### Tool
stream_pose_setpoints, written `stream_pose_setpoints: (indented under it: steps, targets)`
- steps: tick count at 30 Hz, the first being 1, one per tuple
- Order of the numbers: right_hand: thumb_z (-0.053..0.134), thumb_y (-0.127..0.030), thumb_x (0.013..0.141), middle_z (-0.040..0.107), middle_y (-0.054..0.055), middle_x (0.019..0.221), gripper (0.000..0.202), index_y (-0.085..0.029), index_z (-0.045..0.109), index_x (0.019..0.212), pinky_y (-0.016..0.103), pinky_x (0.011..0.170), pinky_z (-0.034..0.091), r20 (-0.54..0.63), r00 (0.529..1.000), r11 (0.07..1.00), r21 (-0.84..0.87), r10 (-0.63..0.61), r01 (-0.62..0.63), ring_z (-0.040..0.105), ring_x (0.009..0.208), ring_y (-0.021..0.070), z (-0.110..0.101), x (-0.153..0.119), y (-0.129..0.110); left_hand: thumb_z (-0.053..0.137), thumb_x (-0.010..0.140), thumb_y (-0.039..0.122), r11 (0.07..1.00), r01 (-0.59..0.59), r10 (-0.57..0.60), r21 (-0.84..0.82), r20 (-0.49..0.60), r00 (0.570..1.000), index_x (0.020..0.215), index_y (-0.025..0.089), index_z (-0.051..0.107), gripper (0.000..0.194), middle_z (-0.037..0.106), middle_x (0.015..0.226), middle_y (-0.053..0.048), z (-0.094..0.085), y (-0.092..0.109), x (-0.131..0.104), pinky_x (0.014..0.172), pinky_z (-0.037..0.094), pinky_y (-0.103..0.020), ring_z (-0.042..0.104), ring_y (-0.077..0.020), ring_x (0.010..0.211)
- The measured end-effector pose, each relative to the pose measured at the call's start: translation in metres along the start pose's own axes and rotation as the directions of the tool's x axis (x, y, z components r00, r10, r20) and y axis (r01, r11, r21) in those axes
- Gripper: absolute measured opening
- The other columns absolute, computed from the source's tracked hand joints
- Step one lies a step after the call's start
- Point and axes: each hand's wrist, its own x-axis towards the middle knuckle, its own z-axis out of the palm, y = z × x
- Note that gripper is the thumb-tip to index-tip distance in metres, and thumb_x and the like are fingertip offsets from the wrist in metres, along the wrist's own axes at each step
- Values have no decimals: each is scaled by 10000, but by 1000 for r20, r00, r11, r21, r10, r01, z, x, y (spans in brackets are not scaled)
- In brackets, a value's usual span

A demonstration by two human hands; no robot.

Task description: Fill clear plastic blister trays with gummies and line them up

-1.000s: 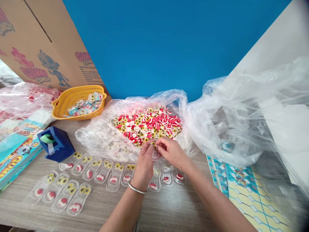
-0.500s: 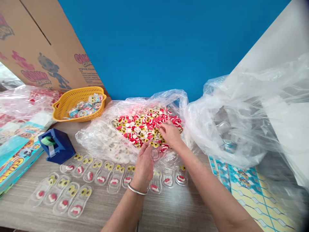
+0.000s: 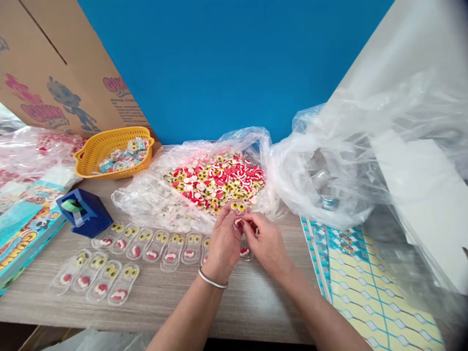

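My left hand (image 3: 225, 239) holds a clear plastic tray (image 3: 238, 214) with two yellow eye candies in its upper end. Fingers of my right hand (image 3: 263, 241) pinch a small red-and-white mouth candy (image 3: 238, 223) at the tray's lower part. Just beyond my hands, an open clear bag (image 3: 146, 197) holds a heap of loose eye and mouth candies (image 3: 219, 178). Rows of filled clear trays (image 3: 170, 252) lie to the left of my hands and partly behind them, each with yellow eyes and a red mouth.
A yellow basket (image 3: 82, 165) of wrapped candies stands at the back left, near a blue tape dispenser (image 3: 85, 212) and a cardboard box (image 3: 84, 58). At the right are a big clear bag (image 3: 288, 180) and printed sheets (image 3: 360, 287). A blue panel (image 3: 234, 68) rises behind.
My right hand has come back from the candy heap to the tray with a red-and-white candy. My left hand has drawn slightly nearer with the tray. The view has shifted a little.
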Motion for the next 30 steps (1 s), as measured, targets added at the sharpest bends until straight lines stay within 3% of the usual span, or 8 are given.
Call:
stream_pose_setpoints:
  steps: [4, 10, 15, 18, 20, 22, 25, 30]
  targets:
    - [502, -173, 973, 663, 93, 980, 173, -189, 674, 974, 322, 794, 512, -44, 997, 964, -261, -63, 49, 657, 905, 218, -3, -19, 3, 720, 785, 179, 998, 42, -42, 45, -4, 999, 1067, 189, 632, 296, 738, 1013, -48, 5, -14, -11, 856, 539, -267, 713, -159, 919]
    - [528, -152, 968, 670, 70, 1003, 156, -197, 674, 998, 279, 766, 509, -55, 997, 959, -280, -51, 33, 656, 879, 187, -31, -43, -1, 757, 723, 132, 981, 107, -105, 162, -21, 994, 1154, 190, 625, 455, 743, 981, -30, 10, -33, -24, 779, 563, -220, 715, -133, 849]
    - [535, -191, 964, 693, 58, 973, 158, -192, 686, 1009, 272, 790, 469, -238, 971, 925, -371, -6, -85, 647, 863, 180, -107, -25, 24, 677, 768, 44, 959, 123, -122, 254, -21, 992, 1181, 209, 615, 449, 725, 1101, -57, 15, -42, -22, 807, 608, -271, 743, -189, 955]
    - [501, -211, 976, 718, 102, 1032, 216, -173, 708, 1022, 287, 827, 447, -355, 914, 786, -500, 196, -363, 660, 915, 204, -158, 8, 64, 642, 832, 60, 946, 119, -111, 303, -44, 993, 1152, 211, 633, 354, 696, 1204, -67, 21, -42, -23, 822, 630, -316, 742, -230, 1013]
    - [512, -214, 965, 735, 147, 1041, 230, -145, 723, 1027, 302, 832, 445, -367, 866, 696, -521, 338, -493, 675, 965, 239, -179, 31, 93, 629, 870, 89, 938, 126, -116, 324, -51, 992, 1138, 199, 646, 290, 688, 1230, -79, 24, -43, -24, 813, 636, -315, 743, -234, 1010]
    - [592, -256, 925, 746, 180, 1041, 230, -119, 723, 1054, 311, 822, 450, -353, 845, 672, -514, 401, -534, 684, 994, 274, -186, 51, 118, 623, 887, 101, 930, 145, -130, 337, -65, 989, 1129, 188, 655, 259, 696, 1216, -88, 26, -43, -26, 810, 638, -309, 744, -236, 1006]
    - [674, -333, 872, 739, 192, 1118, 352, -115, 696, 1147, 307, 809, 460, -333, 836, 682, -484, 436, -548, 684, 1034, 291, -178, 68, 143, 623, 888, 92, 920, 175, -153, 350, -90, 984, 1124, 174, 662, 253, 699, 1222, -101, 26, -45, -27, 793, 638, -290, 742, -240, 1015]
    - [659, -228, 854, 762, 108, 1079, 251, -174, 716, 1093, 255, 785, 458, -320, 814, 706, -405, 485, -580, 694, 992, 223, -163, 74, 166, 608, 903, 93, 908, 210, -180, 362, -115, 977, 1135, 141, 668, 245, 691, 1257, -138, 25, -49, -28, 775, 634, -262, 745, -236, 1006]
